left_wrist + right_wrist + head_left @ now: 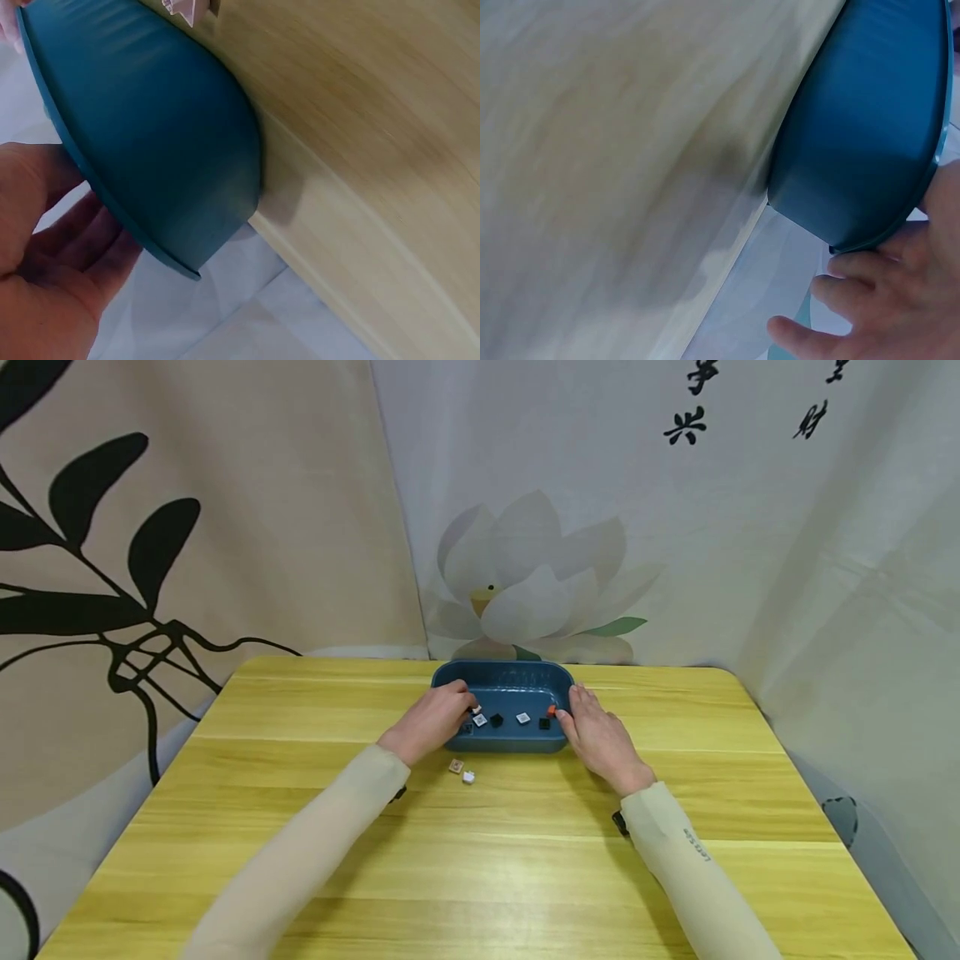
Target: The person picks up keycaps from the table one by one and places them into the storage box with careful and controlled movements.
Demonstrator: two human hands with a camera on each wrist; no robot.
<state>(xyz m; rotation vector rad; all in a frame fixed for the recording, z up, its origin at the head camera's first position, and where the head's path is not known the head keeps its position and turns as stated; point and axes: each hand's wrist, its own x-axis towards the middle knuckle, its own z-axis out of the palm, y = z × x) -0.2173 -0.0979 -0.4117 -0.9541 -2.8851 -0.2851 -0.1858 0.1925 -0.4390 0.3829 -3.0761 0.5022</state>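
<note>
A dark blue rectangular box (506, 745) holds several small square pieces in white, black and orange. My left hand (437, 714) reaches over the box's left side, fingers bent down inside it. A small whitish piece (476, 710) shows right at its fingertips; I cannot tell whether they pinch it. In the left wrist view, the box wall (150, 135) hides the ends of the left hand's fingers. My right hand (603, 739) rests along the right rim with fingers extended, thumb near an orange piece (552, 711). The right wrist view shows its spread fingers (855, 292) by the rim.
A beige piece (456, 766) and a white piece (468, 777) lie on the wooden table (480, 868) in front of the box. Behind the table's far edge hangs a printed curtain (300, 510).
</note>
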